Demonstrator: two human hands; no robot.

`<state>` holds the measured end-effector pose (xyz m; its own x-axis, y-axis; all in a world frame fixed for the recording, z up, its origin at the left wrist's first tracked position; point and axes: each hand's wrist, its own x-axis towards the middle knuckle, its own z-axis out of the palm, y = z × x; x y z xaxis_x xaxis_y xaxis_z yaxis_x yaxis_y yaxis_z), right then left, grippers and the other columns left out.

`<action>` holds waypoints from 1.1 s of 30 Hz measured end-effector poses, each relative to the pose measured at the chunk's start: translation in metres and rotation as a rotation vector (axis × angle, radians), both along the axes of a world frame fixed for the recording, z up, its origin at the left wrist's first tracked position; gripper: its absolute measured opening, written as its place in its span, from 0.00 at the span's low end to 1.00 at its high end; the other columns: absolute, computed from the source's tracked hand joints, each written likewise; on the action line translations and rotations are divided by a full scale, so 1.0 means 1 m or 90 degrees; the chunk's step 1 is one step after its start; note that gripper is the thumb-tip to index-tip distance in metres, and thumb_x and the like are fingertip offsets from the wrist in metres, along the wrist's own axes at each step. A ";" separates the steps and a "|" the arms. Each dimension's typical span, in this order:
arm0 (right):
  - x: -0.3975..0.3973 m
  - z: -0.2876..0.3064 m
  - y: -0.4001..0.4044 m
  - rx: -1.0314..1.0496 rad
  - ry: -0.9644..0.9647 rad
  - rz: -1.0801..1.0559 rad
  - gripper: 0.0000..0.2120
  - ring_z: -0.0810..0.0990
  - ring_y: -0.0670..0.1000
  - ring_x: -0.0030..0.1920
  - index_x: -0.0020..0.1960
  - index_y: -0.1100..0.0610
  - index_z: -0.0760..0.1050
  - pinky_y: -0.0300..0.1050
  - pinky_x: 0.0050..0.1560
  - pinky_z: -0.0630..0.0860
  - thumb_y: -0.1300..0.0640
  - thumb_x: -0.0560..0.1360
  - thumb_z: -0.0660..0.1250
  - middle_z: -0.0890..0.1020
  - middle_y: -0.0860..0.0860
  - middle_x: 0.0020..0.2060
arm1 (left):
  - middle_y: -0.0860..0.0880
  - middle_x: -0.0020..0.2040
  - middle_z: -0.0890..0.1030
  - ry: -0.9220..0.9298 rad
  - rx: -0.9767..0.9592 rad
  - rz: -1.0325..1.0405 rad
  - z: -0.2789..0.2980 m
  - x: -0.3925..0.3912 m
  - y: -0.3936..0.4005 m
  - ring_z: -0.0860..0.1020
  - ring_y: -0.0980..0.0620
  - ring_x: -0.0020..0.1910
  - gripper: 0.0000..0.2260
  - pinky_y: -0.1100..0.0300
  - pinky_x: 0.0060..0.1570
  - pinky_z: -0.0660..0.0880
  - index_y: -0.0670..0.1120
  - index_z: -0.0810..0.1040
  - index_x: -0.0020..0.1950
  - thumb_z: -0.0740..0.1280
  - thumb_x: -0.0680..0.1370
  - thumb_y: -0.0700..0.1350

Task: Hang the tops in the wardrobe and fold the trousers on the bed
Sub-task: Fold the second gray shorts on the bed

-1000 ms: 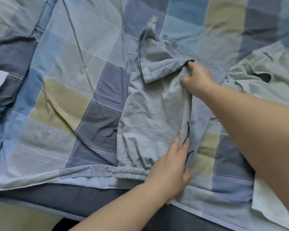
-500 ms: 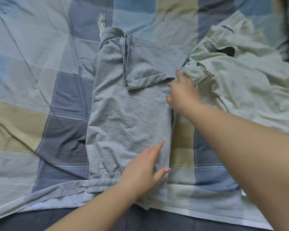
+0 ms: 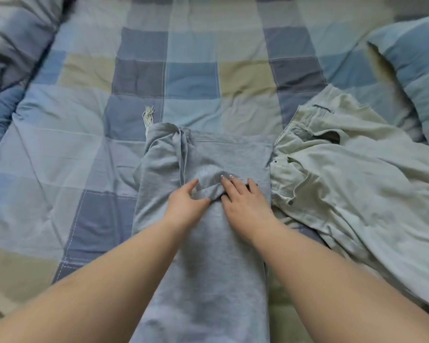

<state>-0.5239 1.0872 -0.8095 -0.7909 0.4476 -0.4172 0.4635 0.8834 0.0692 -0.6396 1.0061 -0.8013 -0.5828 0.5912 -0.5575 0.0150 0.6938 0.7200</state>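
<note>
Both hands (image 3: 186, 201) (image 3: 243, 203) flat on grey trousers (image 3: 208, 268)

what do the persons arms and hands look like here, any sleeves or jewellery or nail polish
Both forearms are bare right to the frame edge, with no sleeves in view. No watch, bracelet or ring shows on the left hand or the right hand. The right hand's fingernails carry a light, pale polish; the left hand's nails are not clearly visible.
</note>
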 end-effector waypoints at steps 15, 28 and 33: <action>0.008 0.002 0.091 -0.236 0.306 -0.619 0.23 0.76 0.59 0.59 0.62 0.62 0.73 0.47 0.57 0.74 0.55 0.69 0.71 0.76 0.59 0.60 | 0.45 0.73 0.68 0.148 0.074 -0.258 0.051 -0.037 0.117 0.74 0.50 0.64 0.27 0.58 0.63 0.71 0.50 0.65 0.74 0.69 0.77 0.45; 0.050 -0.017 -0.002 -0.310 0.573 -0.762 0.22 0.77 0.36 0.38 0.62 0.54 0.73 0.33 0.48 0.73 0.54 0.70 0.74 0.76 0.52 0.57 | 0.43 0.78 0.56 0.286 -0.111 -0.336 -0.026 -0.031 -0.068 0.53 0.46 0.77 0.38 0.52 0.75 0.53 0.53 0.61 0.76 0.73 0.70 0.58; 0.058 -0.017 -0.017 -0.256 0.466 -0.747 0.15 0.75 0.41 0.40 0.51 0.51 0.75 0.35 0.50 0.71 0.49 0.68 0.74 0.73 0.49 0.52 | 0.45 0.79 0.47 0.292 -0.183 -0.410 -0.037 -0.028 -0.050 0.45 0.48 0.78 0.45 0.52 0.74 0.48 0.60 0.50 0.77 0.72 0.68 0.63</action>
